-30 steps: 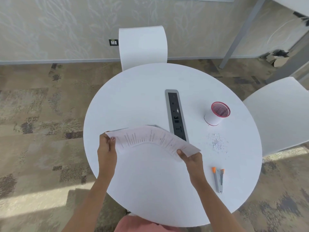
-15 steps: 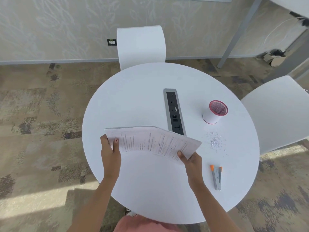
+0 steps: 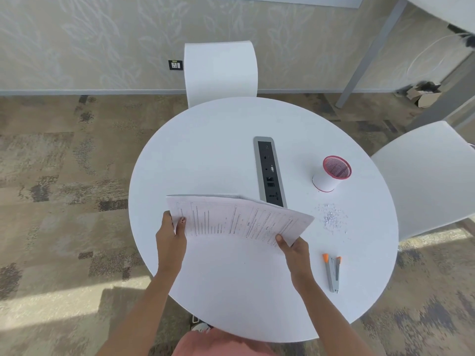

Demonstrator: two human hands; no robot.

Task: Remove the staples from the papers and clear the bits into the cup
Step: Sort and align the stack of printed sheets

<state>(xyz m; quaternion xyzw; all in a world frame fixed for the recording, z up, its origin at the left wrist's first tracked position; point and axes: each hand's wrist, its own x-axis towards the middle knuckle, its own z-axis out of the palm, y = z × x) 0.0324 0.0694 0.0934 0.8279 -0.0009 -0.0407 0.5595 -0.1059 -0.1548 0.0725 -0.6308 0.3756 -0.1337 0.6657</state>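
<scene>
While we hold the papers [image 3: 239,217] up over the table [image 3: 231,291], both hands pinch them: left hand [image 3: 171,237] at the left edge with the thumb on top, right hand [image 3: 294,250] at the near right corner. The sheets arch between.

Cup [image 3: 331,174] stands right of centre, well apart from the papers. We see only pink mesh inside and can't tell the contents. Bits [image 3: 331,218] lie loose on the table between cup and remover [image 3: 333,272], which lies flat just right of our right hand, untouched.

Socket strip [image 3: 270,170] runs down the middle, its near end behind the papers. A wide stretch of tabletop lies between papers and near rim. Far chair [image 3: 221,70] and right chair [image 3: 431,181] sit at the rims.
</scene>
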